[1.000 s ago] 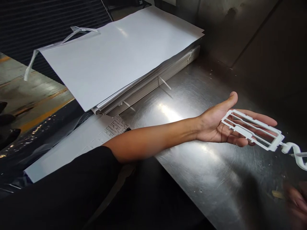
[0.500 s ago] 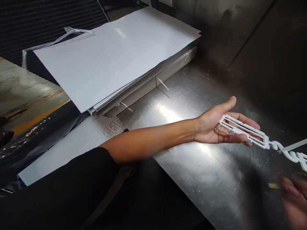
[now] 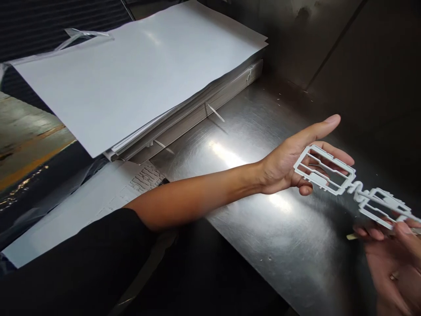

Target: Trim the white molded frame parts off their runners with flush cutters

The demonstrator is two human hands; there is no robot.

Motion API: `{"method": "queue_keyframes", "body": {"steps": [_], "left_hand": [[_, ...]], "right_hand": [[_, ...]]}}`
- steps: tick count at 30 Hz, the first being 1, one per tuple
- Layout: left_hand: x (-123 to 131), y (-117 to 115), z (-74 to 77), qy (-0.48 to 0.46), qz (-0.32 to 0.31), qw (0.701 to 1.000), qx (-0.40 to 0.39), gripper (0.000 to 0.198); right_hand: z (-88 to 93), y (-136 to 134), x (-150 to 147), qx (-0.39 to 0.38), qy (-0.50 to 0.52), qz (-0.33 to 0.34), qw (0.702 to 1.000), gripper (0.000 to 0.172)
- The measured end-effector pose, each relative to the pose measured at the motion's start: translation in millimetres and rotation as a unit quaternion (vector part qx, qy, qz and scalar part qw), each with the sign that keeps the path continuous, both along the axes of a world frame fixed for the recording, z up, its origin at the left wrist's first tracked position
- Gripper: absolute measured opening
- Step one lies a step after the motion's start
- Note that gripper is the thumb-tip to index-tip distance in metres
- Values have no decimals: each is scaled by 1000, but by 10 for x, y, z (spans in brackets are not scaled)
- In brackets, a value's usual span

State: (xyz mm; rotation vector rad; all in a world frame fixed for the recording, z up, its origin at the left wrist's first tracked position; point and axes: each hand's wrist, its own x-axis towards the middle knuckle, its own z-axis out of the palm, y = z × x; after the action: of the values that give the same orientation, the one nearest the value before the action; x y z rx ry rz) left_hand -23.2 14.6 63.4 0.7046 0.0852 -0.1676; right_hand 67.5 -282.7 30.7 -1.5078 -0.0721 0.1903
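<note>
My left hand [image 3: 296, 164] reaches out palm up, and a white plastic frame [image 3: 332, 157] rests across its fingers, with the thumb spread away. A twisted plastic link [image 3: 360, 193] joins that frame to a second frame [image 3: 381, 210]. My right hand [image 3: 391, 263], wearing a ring, is lower right, its fingertips pinching the far end of the second frame. A black sleeve [image 3: 66, 263] covers my left upper arm.
A thick stack of white sheets [image 3: 131, 83] lies on the steel table [image 3: 263, 232], beside a metal wall [image 3: 362, 66]. A white sheet [image 3: 92, 215] with a patterned patch sits below the stack. Concrete floor with yellow lines [image 3: 26, 140] shows left.
The strip has moved left and the second frame has come into full view. My right hand has risen into the picture and taken its far end. The whole scene has shifted left.
</note>
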Motion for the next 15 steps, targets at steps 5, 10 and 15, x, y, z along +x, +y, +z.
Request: {"method": "queue_keyframes", "body": {"steps": [5,10,15], "left_hand": [[-22,-61,-47,-72,10,995,73,65],[-49,-76,-55,-76,13,991,108,63],[-68,-66,-35,-96,18,987,126,66]], "right_hand": [[-18,54,-102,-32,-22,-28,999,54],[-54,-33,-74,-22,-21,-43,999,55],[-42,-13,-79,-17,-30,-49,998,56]]}}
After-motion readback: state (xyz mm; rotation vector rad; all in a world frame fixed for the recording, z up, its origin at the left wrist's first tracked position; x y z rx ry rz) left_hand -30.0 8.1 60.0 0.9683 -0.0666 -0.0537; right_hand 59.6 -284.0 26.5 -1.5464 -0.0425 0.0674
